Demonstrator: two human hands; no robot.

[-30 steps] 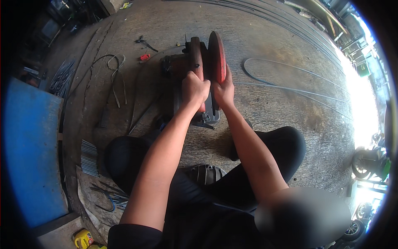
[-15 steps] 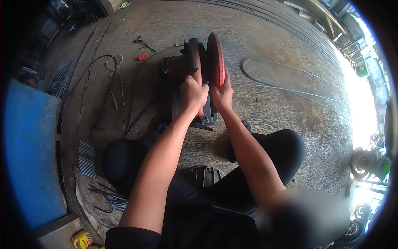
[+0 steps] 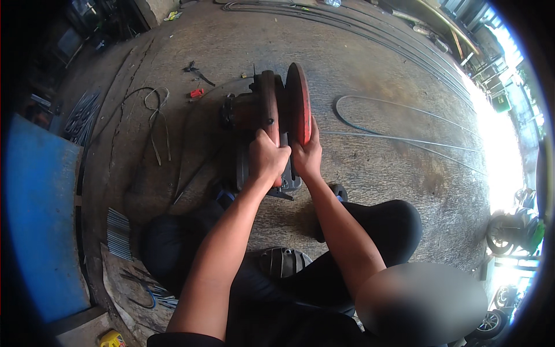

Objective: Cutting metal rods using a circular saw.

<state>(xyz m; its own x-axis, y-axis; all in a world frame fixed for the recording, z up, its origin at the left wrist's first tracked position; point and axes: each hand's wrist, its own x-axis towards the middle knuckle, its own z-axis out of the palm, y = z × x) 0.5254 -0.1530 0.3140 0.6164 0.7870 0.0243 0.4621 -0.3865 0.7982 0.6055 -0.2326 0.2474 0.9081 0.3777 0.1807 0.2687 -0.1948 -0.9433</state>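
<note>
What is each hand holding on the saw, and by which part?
The left hand grips the chop saw at its red guard; the right hand rests on the disc at its lower edge.

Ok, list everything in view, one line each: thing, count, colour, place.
chop saw: one, dark red body, on the concrete floor in front of the person
cutting disc: one, red, upright on the saw's right side
small red tool: one, on the floor left of the saw
cable: one, pale, looped on the floor at left
metal rods: several, grey, on the floor at right
blue panel: one, far left
left hand: gripping the saw near its handle
right hand: against the disc's lower edge
</note>
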